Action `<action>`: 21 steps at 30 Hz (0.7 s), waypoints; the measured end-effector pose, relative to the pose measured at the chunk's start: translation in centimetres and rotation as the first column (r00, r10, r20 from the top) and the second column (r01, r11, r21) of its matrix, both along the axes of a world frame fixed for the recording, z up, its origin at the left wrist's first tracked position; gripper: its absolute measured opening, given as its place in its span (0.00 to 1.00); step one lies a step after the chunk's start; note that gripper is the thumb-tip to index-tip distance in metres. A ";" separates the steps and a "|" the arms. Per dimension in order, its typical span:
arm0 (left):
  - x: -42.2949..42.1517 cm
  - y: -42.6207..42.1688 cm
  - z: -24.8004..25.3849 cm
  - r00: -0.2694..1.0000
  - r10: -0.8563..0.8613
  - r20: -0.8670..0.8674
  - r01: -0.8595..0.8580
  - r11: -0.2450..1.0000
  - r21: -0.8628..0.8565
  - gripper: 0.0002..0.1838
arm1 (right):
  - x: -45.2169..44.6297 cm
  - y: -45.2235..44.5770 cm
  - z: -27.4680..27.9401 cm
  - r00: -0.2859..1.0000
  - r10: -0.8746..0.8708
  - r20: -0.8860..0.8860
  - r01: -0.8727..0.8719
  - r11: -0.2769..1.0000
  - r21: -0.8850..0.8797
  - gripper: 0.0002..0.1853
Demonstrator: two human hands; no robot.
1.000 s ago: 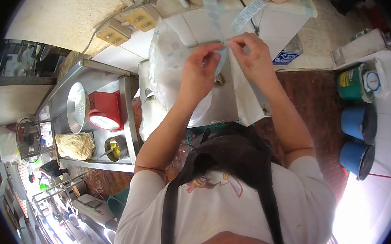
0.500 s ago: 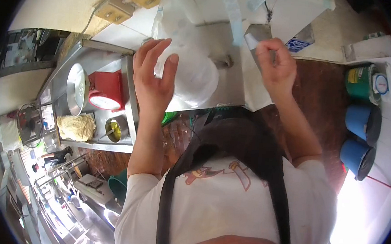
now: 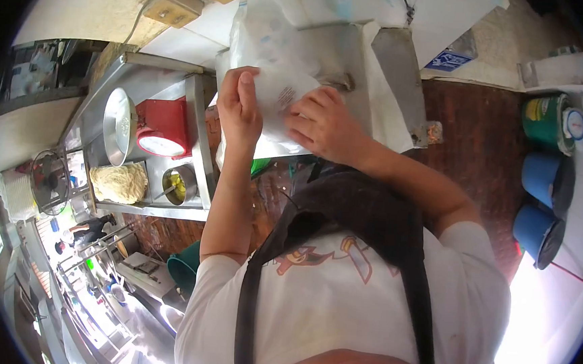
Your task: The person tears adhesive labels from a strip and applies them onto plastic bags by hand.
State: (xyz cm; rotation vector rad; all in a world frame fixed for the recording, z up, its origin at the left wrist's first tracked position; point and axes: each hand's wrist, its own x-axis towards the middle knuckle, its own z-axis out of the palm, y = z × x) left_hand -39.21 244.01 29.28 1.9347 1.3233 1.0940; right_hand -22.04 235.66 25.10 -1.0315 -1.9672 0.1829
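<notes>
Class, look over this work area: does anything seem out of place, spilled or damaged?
A small, speckled orange patch at the outer corner of the metal surface looks like stray residue, though its material is unclear.

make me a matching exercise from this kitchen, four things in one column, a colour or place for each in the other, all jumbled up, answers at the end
Things
1. plastic bag
2. scale
3. noodles
4. two buckets

Colours and places
A. pale, in a bundle beside a metal pot
B. blue, near the green tin
C. see-through, with the right hand at it
D. red, with a round white dial

Right pairs: 1-C, 2-D, 3-A, 4-B
</notes>
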 end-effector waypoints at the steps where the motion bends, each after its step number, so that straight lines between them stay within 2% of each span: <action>1: -0.1 0.2 -0.1 1.000 0.002 -0.008 -0.002 1.000 0.017 0.17 | -0.1 -0.3 0.3 0.999 0.003 -0.035 -0.003 1.000 0.006 0.20; 6: 0.8 -0.4 -0.6 0.999 -0.019 0.051 0.017 0.999 0.038 0.17 | -0.8 -0.3 1.0 0.966 0.032 -0.257 -0.038 0.999 -0.018 0.33; 7: 1.0 -0.5 -0.7 0.999 -0.027 0.044 0.025 0.998 0.051 0.18 | -0.9 0.2 -0.6 0.959 -0.009 -0.284 -0.016 0.996 -0.086 0.35; 9: 1.2 -0.6 -0.9 0.999 -0.029 0.036 0.027 0.997 0.074 0.20 | -1.6 1.9 -7.2 0.939 -0.090 -0.333 0.016 0.975 -0.220 0.40; 10: 1.1 -0.4 -1.0 0.999 -0.022 0.035 0.019 0.996 0.085 0.22 | -0.8 2.1 -10.5 0.952 -0.070 -0.298 -0.050 0.924 -0.379 0.45; 13: 1.3 -0.2 -1.4 0.999 -0.040 0.037 0.036 0.994 0.107 0.23 | 1.2 1.9 -8.9 0.983 -0.074 -0.167 0.026 0.961 -0.274 0.45; 16: 1.6 -0.5 -1.6 0.998 -0.055 0.042 0.051 0.995 0.083 0.23 | 0.3 1.1 -2.7 0.959 0.041 -0.281 -0.067 0.994 -0.082 0.46; 19: 1.2 -0.2 -2.0 0.999 -0.035 0.038 0.033 0.998 0.051 0.22 | -2.1 1.4 -7.3 0.949 0.009 -0.315 -0.028 0.998 -0.056 0.47; 20: 1.0 0.0 -2.2 0.999 -0.017 0.038 0.016 0.999 0.043 0.22 | -1.2 1.8 -10.7 0.974 -0.054 -0.221 0.016 0.985 -0.173 0.48; 21: 0.9 0.2 -2.3 0.997 -0.060 0.039 0.057 0.995 0.079 0.22 | 0.1 1.6 -12.3 0.988 -0.097 -0.116 0.072 0.977 -0.199 0.47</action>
